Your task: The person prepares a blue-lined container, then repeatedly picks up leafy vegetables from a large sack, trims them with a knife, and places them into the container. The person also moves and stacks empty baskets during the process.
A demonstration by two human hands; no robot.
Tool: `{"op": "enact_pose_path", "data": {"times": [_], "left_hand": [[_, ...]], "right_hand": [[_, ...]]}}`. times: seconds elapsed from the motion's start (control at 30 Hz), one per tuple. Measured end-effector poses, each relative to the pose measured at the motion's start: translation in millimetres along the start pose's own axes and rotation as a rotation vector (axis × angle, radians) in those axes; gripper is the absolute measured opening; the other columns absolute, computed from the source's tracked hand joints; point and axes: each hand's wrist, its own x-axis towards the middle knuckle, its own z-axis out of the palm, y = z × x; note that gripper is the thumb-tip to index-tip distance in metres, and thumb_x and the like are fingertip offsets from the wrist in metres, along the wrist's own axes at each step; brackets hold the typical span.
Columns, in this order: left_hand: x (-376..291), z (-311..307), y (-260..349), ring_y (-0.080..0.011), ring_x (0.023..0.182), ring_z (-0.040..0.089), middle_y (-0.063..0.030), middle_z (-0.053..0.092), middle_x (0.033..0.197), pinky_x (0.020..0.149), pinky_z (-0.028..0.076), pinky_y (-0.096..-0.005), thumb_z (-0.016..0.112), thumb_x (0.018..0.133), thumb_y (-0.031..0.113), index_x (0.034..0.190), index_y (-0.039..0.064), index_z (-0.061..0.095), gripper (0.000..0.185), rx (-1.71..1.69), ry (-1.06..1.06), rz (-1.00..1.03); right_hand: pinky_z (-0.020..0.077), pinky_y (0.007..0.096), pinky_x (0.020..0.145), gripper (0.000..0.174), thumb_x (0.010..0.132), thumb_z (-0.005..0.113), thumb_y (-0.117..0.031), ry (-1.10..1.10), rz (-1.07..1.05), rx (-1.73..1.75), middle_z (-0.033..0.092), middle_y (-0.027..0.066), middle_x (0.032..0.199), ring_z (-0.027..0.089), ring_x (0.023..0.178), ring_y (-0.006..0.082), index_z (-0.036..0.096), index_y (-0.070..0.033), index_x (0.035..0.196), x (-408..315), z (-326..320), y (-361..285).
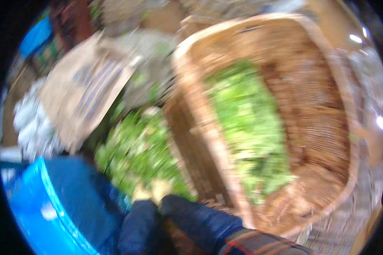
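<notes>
Motion blur softens the whole head view. My left hand (141, 193) and my right hand (161, 189), both pale yellow in the picture, are close together at the near edge of a heap of leafy green vegetables (142, 153). Dark blue sleeves lead to them, with plaid cloth farther up the right arm. The fingers and anything between them cannot be made out. Right of the heap stands a large woven wicker basket (319, 188), with more leafy greens (249, 127) lying inside along its left side.
A blue plastic tub (28, 204) stands at the lower left. Beyond it are a whitish crumpled bag (35, 118) and a tan sack with dark stripes (86, 89). A grey sheet-like thing (146, 67) with scattered leaves lies behind the heap.
</notes>
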Motion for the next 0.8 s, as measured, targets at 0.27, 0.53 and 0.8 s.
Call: {"op": "enact_pose_path", "data": {"times": [0.27,0.53,0.8], "left_hand": [[-40,-82,82,-0.0409,0.127,0.058,-0.0257,0.058,0.143,0.109,0.046,-0.0419,0.069,0.094,0.023,0.149,0.003,0.048,0.062,-0.112,0.001,-0.084],[-98,-98,164,-0.0281,0.093,0.067,-0.0173,0.070,0.108,0.086,0.054,-0.0402,0.075,0.089,0.021,0.150,0.004,0.051,0.067,-0.175,0.151,0.115],[-123,-137,410,-0.0446,0.129,0.057,-0.0218,0.062,0.137,0.110,0.046,-0.0475,0.075,0.081,0.009,0.137,0.001,0.058,0.059,0.110,0.490,1.033]], "right_hand": [[0.0550,0.0470,0.093,0.041,0.095,0.060,-0.021,0.167,-0.800,0.460,0.071,0.0227,0.112,0.069,0.103,0.0378,0.063,-0.007,0.133,-235,-282,60],[0.0572,0.0475,0.087,0.034,0.089,0.063,-0.031,0.451,0.854,0.523,0.072,0.0272,0.111,0.072,0.103,0.0411,0.078,-0.006,0.108,-209,-264,250],[0.0540,0.0501,0.085,0.022,0.084,0.066,-0.018,0.496,0.778,0.743,0.073,0.0268,0.095,0.070,0.094,0.0461,0.073,0.000,0.096,-182,-227,264]]}}
